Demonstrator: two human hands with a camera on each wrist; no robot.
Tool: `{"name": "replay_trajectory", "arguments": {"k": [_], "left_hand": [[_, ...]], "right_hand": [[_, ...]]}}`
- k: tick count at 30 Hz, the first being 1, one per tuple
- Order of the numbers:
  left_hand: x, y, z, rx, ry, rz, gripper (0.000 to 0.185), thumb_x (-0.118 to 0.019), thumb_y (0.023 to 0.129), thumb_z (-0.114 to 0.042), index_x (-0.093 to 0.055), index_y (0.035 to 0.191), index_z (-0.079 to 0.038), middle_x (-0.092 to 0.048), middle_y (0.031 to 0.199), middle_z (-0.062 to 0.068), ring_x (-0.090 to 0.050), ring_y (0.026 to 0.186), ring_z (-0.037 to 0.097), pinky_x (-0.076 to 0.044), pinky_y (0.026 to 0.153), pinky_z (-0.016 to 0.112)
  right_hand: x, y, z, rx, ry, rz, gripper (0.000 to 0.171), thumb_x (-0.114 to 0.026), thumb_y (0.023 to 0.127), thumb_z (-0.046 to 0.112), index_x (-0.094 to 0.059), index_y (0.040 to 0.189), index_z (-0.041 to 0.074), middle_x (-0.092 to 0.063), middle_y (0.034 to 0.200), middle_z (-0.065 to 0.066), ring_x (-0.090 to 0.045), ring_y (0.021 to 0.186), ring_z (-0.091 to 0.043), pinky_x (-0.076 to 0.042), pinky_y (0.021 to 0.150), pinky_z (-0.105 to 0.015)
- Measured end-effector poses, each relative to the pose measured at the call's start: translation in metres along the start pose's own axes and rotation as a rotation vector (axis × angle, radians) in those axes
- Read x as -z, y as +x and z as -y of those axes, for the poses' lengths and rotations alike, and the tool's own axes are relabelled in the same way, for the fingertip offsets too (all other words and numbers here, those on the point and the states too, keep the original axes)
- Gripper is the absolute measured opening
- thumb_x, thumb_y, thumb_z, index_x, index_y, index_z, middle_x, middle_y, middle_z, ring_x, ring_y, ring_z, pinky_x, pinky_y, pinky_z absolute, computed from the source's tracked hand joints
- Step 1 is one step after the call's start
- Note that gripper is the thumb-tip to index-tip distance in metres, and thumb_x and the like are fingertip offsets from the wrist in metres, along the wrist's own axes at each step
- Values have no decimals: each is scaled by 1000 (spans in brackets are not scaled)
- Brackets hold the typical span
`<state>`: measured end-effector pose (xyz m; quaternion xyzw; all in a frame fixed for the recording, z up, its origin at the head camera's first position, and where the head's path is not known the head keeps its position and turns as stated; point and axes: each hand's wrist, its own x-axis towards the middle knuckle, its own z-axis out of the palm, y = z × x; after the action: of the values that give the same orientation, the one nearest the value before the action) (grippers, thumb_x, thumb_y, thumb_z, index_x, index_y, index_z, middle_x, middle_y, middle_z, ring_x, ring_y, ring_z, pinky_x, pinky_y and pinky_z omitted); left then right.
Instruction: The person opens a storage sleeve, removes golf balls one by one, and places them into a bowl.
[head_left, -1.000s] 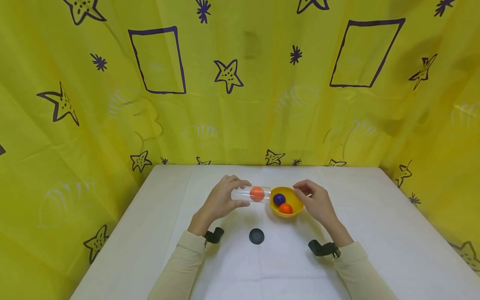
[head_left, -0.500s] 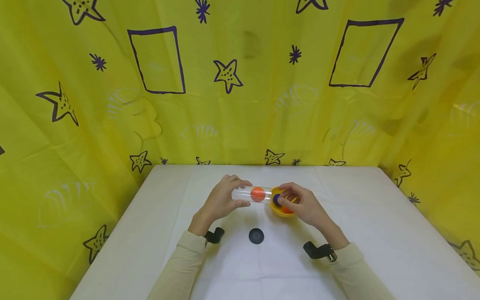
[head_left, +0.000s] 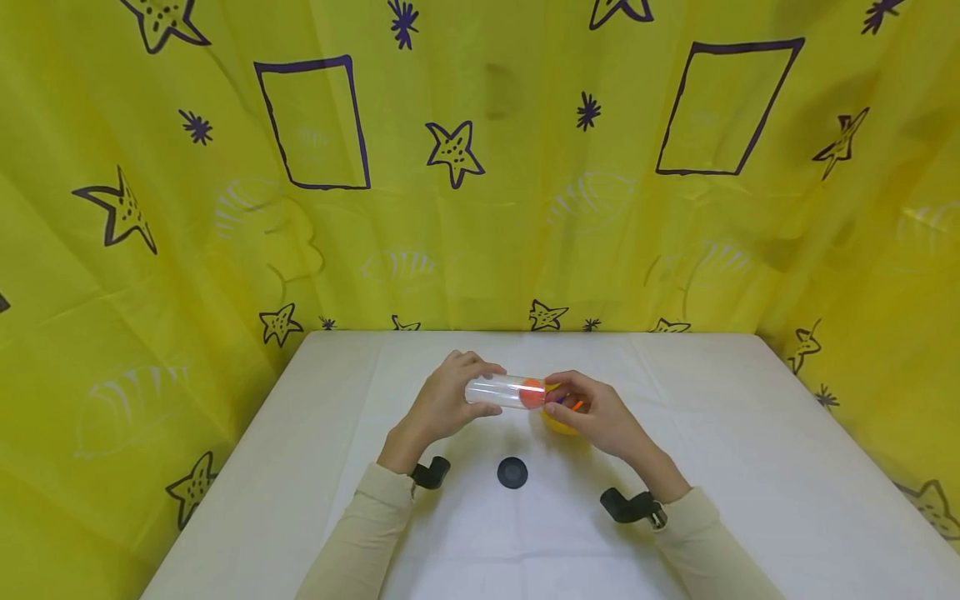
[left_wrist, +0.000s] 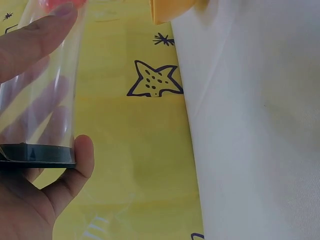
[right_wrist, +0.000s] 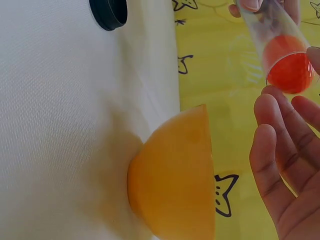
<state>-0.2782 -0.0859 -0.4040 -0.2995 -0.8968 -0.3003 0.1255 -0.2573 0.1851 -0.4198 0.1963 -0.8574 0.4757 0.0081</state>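
Observation:
A clear tube (head_left: 491,390) lies nearly level in my left hand (head_left: 442,398), fingers and thumb gripping it near its base. Its dark base (left_wrist: 37,156) shows in the left wrist view. One orange-red ball (right_wrist: 290,67) sits inside at the tube's mouth. My right hand (head_left: 603,415) is held at that mouth, its fingers slightly bent and spread below the ball in the right wrist view; one fingertip is at the rim. Under this hand stands a yellow bowl (right_wrist: 172,177). The balls in it are mostly hidden by the right hand in the head view.
A round black cap (head_left: 512,472) lies on the white table (head_left: 450,533), between the forearms and nearer the person. Yellow patterned curtain (head_left: 510,225) hangs along the back and sides. A dark camera mount is strapped to each wrist.
My right hand has moved left from the bowl's right rim to the tube's mouth. The tube now tips slightly down to the right, and its ball has rolled to the mouth.

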Motion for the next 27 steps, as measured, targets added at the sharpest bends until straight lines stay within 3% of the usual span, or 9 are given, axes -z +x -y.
{"name": "replay_trajectory", "arguments": {"k": [27], "left_hand": [[1, 1, 4, 7, 3, -20, 49, -89, 80, -27, -71, 125, -20, -68, 114, 2, -55, 106, 20, -52, 86, 36]], "right_hand": [[2, 0, -5, -20, 19, 15, 43, -75, 94, 22, -62, 133, 11, -69, 107, -10, -61, 88, -23, -52, 70, -25]]}}
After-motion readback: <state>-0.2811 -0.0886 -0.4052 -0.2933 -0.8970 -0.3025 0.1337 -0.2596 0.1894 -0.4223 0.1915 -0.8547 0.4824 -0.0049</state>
